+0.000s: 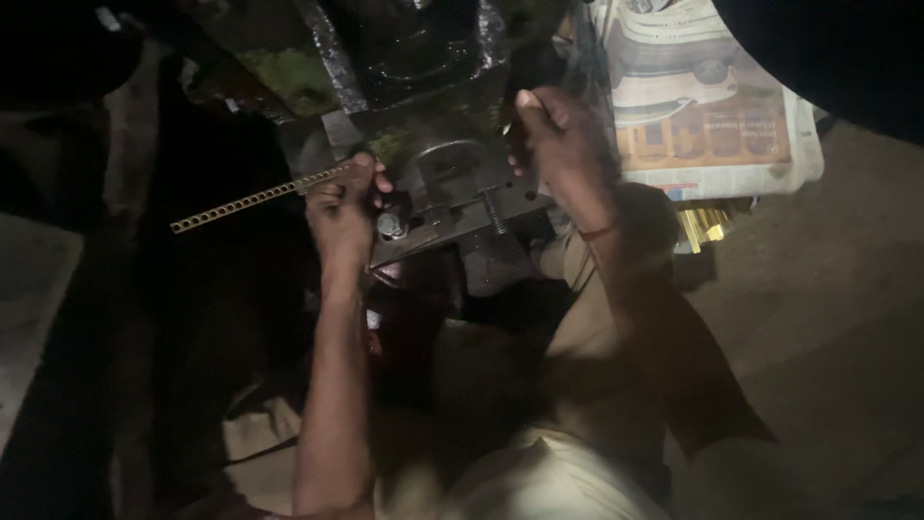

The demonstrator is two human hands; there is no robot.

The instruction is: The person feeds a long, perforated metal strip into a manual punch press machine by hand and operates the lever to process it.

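Observation:
My left hand (344, 205) is closed around a long thin brass strip (252, 199) punched with a row of small holes; the strip sticks out to the left and runs toward a dark metal press machine (450, 183). My right hand (556, 135) is raised at the right side of the machine, fingers closed on something small and dark by its edge; what it grips is blurred. A bolt head (390, 225) and a threaded screw (495, 214) show on the machine's plate between my hands.
A spread newspaper (707, 96) lies at the upper right, with shiny brass pieces (703, 226) below it. Bare ground (837, 318) is at the right. The left side is very dark. My knees and light clothing fill the bottom.

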